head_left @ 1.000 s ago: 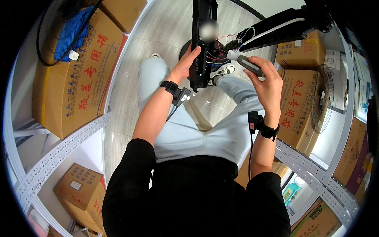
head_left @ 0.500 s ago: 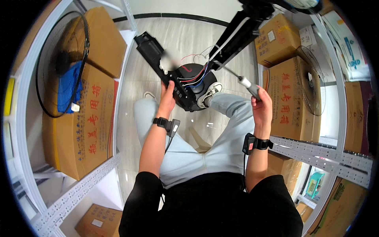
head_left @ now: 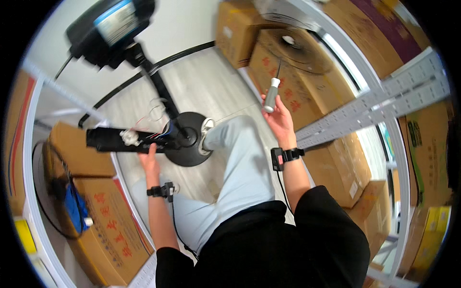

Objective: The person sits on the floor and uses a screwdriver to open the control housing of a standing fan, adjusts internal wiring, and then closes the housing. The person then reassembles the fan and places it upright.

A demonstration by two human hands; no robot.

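Note:
My left hand point(head_left: 150, 162) grips a long black housing point(head_left: 103, 139) from below, its fingers partly hidden. A white component point(head_left: 130, 138) sits on the housing, with thin coloured wires point(head_left: 156, 128) running toward a black pole point(head_left: 163, 96). The pole stands on a round black base point(head_left: 185, 158), and a blurred black motor head point(head_left: 110, 33) hangs at its top, upper left. My right hand point(head_left: 280, 117), out to the right of the pole, is closed round a screwdriver point(head_left: 272, 93) with a grey handle, white collar and metal shaft pointing away from me, apart from the wiring.
Metal shelving point(head_left: 379, 101) with cardboard boxes point(head_left: 336, 177) flanks me on both sides. A round wire guard point(head_left: 312, 53) lies on a right-hand box; a black guard with blue cloth point(head_left: 77, 209) is at left. My legs point(head_left: 225, 163) reach toward the base.
My left hand has tilted the housing from upright to nearly level, pointing left. My right hand has drawn the screwdriver away from the wiring, its shaft now pointing forward. The view has swung round.

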